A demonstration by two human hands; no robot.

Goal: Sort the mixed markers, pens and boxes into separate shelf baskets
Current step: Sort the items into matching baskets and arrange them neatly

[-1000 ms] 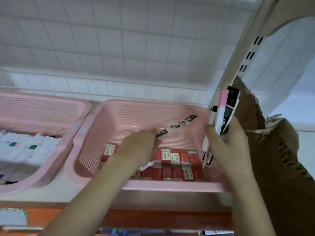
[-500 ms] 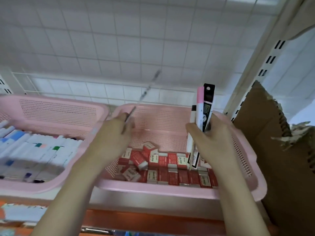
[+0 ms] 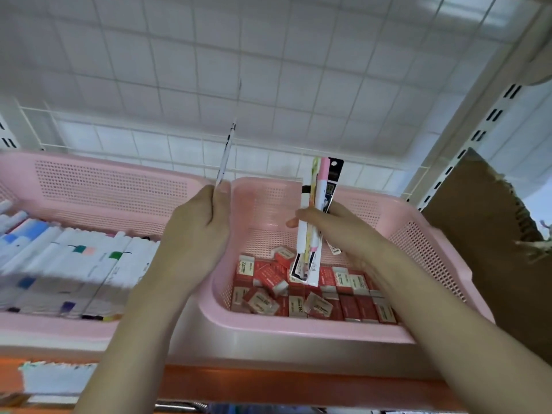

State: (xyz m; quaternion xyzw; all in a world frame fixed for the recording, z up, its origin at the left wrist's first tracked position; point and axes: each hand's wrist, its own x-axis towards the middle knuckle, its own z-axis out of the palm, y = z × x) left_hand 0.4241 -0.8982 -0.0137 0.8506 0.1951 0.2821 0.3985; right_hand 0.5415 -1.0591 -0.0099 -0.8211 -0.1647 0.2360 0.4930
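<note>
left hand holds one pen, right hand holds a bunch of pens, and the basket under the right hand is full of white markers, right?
Not quite. In the head view the basket under the right hand holds red boxes; the white markers lie in the basket to its left. The left hand does hold one pen, the right a bunch of pens.

1. Bright, even, cool-white light fills the frame; its source is not in view.
2. Shadows are soft and faint, darkest under the basket [image 3: 298, 330] rim at lower centre.
3. A small glare spot sits on the basket floor near frame centre; the tiles [image 3: 179, 70] above look washed out.
4. Motion blur smears the markers [image 3: 68, 273] at left and the thin pen [image 3: 224, 158] above the left hand [image 3: 194, 234].
5. Wide-angle distortion bends the shelf post [image 3: 490, 115] at upper right.
6. The lower edge is soft.
</note>
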